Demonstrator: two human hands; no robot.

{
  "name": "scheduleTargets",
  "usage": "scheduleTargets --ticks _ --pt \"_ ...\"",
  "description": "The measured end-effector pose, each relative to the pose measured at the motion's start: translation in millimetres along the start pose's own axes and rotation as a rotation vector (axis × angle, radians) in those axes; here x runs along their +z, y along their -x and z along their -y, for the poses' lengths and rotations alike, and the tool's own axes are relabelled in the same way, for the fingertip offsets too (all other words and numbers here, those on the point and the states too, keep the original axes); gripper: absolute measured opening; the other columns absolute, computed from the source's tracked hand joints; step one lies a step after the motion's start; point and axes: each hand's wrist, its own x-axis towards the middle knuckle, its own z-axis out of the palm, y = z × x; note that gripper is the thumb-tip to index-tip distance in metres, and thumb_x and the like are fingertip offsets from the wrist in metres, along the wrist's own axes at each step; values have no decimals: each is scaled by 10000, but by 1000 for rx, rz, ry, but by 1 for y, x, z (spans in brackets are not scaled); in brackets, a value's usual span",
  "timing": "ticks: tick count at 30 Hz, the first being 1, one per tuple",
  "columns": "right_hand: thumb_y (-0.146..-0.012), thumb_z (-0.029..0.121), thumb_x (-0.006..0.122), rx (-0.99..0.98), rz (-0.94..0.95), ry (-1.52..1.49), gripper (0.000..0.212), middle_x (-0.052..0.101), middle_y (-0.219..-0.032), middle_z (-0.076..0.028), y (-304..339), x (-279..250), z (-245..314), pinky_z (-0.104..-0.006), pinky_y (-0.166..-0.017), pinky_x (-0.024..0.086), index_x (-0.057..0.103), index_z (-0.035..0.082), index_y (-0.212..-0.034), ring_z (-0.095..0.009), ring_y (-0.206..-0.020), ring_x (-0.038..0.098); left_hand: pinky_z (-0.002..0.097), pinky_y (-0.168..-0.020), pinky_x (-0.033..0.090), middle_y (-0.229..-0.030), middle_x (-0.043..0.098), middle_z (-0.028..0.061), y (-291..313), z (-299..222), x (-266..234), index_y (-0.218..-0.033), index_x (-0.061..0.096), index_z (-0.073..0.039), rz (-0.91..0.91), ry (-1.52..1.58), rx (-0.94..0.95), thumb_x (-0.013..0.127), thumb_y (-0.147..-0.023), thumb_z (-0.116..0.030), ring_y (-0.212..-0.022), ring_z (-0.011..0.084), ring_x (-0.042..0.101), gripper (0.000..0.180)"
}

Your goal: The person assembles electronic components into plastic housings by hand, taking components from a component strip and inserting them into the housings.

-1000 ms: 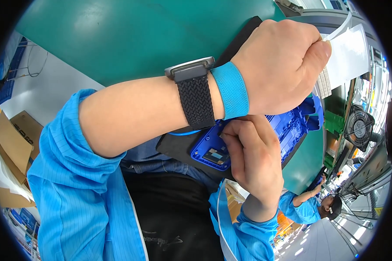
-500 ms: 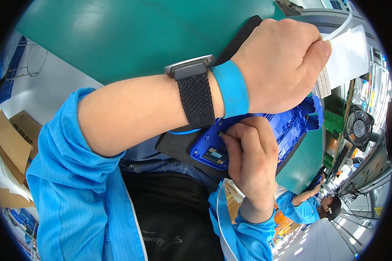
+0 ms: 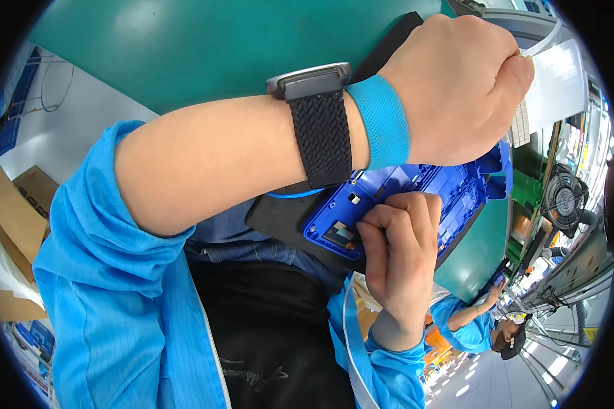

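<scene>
My left hand (image 3: 457,88) is raised at the upper right, closed in a fist around a thin white strip (image 3: 549,37) that leads off toward the rim. Its forearm crosses the picture and wears a black woven watch (image 3: 317,129) and a blue wrist strap (image 3: 382,123). Below it, my right hand (image 3: 399,252) has its fingers curled on the near edge of a blue plastic housing (image 3: 450,187), which lies on a black mat (image 3: 280,218). The forearm hides the upper part of the housing.
A green table top (image 3: 218,48) fills the upper part. A white sheet (image 3: 559,88) lies at the right, with a small fan (image 3: 563,201) beyond it. Cardboard boxes (image 3: 13,211) stand at the left. A co-worker in a blue coat (image 3: 471,320) is at the lower right.
My right hand's fingers have shifted slightly along the edge of the blue housing. The left fist stays raised on the white strip.
</scene>
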Motion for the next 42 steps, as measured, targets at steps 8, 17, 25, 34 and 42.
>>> scheduleTargets --ticks 8,17,25,34,42 --pt "-725 -68 677 9 9 4 150 530 -876 -121 1 0 1 -359 -737 420 605 -2 -839 -298 -836 478 473 -549 512 -563 567 220 1 0 0 -625 586 13 -7 15 -25 495 -924 -210 -548 412 599 384" --pt "-717 -56 695 25 17 27 159 531 -871 -118 0 1 3 -363 -730 422 607 6 -834 -299 -834 483 488 -527 505 -539 540 226 0 -2 -1 -602 577 14 -26 31 -30 497 -920 -224 -526 437 577 405" --pt "-693 -38 738 26 -71 -57 222 541 -872 -119 4 3 -1 -367 -724 421 594 15 -854 -295 -813 494 401 -522 383 -611 462 249 2 -7 -3 -740 486 40 -37 228 -23 501 -1001 -178 -517 328 434 340" --pt "-795 81 701 46 -371 -274 303 531 -1099 -173 42 -7 -30 -356 -912 404 536 -25 -1027 -243 -1011 510 243 -680 478 -868 624 23 -13 -17 -32 -902 554 38 -133 423 -280 526 -1002 -139 -817 78 574 205" --pt "-831 259 766 27 188 -907 312 638 -914 -127 109 -11 -11 -378 -707 523 633 4 -953 -299 -824 648 376 -1024 415 -1243 607 156 49 -48 -90 -1253 533 97 -7 623 -757 427 -1026 -153 -1152 238 574 354"
